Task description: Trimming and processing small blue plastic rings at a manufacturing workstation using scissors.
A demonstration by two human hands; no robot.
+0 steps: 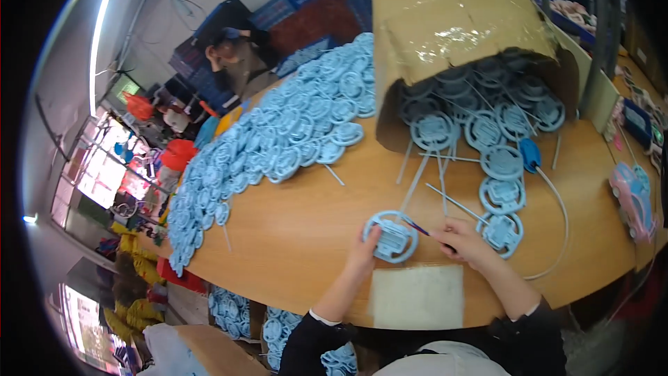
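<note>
A round light-blue plastic part (391,235) with a ring and inner frame lies on the wooden table (292,230). My left hand (364,254) presses its lower left rim. My right hand (465,240) holds a thin dark tool (419,228) whose tip touches the part's right side. A pale rectangular pad (417,297) lies just below my hands at the table's near edge.
A tipped cardboard box (452,35) spills more blue parts (502,160) and thin rods to the right. A large heap of blue parts (278,139) covers the left. A pink toy car (632,198) sits far right. Another person (233,52) is seated behind.
</note>
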